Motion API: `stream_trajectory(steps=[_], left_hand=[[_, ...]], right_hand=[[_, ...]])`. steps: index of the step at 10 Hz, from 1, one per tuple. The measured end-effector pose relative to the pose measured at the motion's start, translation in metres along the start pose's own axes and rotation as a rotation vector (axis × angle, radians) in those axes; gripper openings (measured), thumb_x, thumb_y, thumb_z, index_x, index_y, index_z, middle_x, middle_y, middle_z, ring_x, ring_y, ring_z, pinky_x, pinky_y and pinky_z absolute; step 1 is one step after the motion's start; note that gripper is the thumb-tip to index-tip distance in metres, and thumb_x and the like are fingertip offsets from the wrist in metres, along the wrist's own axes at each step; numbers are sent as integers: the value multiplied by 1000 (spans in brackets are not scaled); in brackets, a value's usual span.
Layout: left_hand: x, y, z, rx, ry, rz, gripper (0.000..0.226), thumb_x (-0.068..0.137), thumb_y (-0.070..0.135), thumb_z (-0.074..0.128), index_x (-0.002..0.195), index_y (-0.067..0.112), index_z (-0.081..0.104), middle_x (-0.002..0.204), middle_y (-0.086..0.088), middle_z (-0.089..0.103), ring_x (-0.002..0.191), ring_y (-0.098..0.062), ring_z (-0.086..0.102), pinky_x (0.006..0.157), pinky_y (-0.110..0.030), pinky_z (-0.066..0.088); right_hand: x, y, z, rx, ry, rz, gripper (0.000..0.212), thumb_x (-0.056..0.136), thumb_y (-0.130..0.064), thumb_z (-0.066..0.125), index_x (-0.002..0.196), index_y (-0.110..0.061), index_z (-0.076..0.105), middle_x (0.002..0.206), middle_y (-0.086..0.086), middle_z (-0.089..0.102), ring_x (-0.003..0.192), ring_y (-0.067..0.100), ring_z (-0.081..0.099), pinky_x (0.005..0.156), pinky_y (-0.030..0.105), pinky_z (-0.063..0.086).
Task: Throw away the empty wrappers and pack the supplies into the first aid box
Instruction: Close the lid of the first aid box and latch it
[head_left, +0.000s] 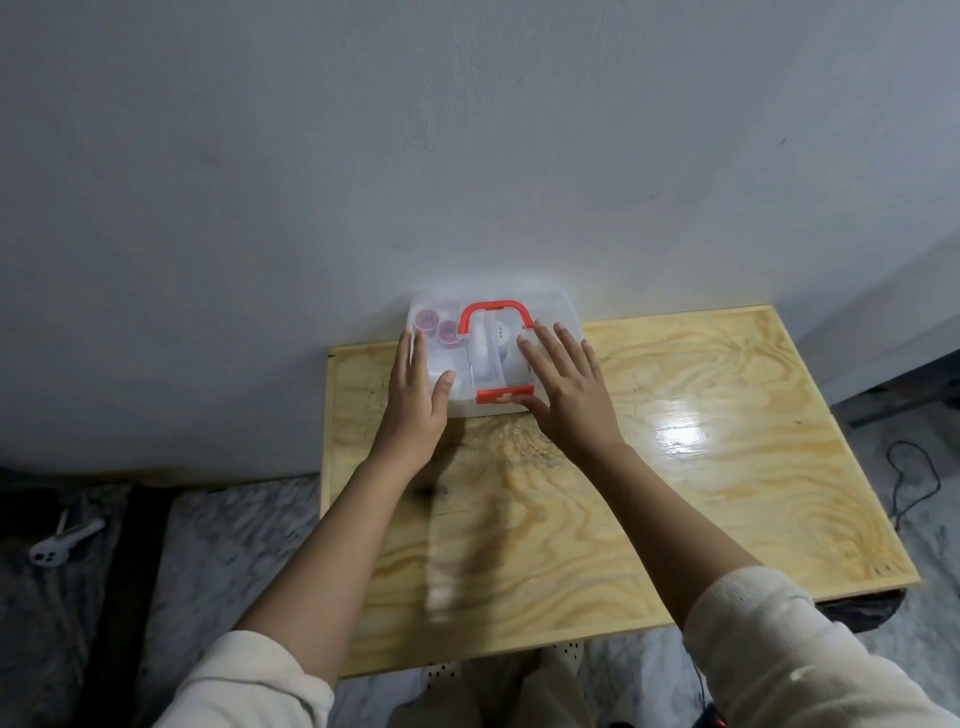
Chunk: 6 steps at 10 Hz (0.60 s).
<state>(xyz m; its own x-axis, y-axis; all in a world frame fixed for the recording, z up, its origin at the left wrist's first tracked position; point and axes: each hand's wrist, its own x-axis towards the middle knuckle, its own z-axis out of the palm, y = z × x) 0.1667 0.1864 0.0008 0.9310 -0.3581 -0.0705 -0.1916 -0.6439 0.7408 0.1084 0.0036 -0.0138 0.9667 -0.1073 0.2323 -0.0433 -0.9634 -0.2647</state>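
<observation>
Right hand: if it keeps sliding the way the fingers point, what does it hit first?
The right hand lies flat on the first aid box lid, fingers pointing away toward the wall. Going on, it would probably meet the wall just behind the box; the red handle sits left of its line. Depth is unclear.

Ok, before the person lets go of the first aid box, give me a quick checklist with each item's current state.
1. Lid down on the first aid box: ok, it lies flat over the contents.
2. Red latch at the near edge snapped shut: cannot tell; the right hand partly covers it.
3. Supplies inside: ok, red-capped containers and white items show through the clear lid.
4. Loose wrappers or supplies left on the wooden table: ok, none visible.
5. Both hands steadying the box: ok, left hand on its left side, right hand flat on the lid.
6. Red handle folded flat: ok.
</observation>
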Motion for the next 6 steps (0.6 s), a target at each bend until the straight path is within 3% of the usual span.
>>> stream_trajectory(steps=[4, 6], left_hand=[[-2, 18, -16, 169, -102, -86, 64, 102, 35, 31, 154, 17, -2, 162, 1, -10, 150, -20, 0, 116, -37, 21], [-10, 20, -19, 251, -62, -98, 64, 101, 37, 33, 154, 16, 4, 163, -1, -3, 150, -20, 3, 118, -35, 18]], right_hand=[[6, -6, -19, -68, -177, 48, 66, 90, -48, 49, 144, -23, 22, 154, 6, 22, 144, 27, 11, 116, 43, 4], [-3, -19, -34, -18, -232, 111, 60, 97, -44, 35, 147, -22, 12, 158, 4, 9, 146, 23, 1, 117, 39, 2]])
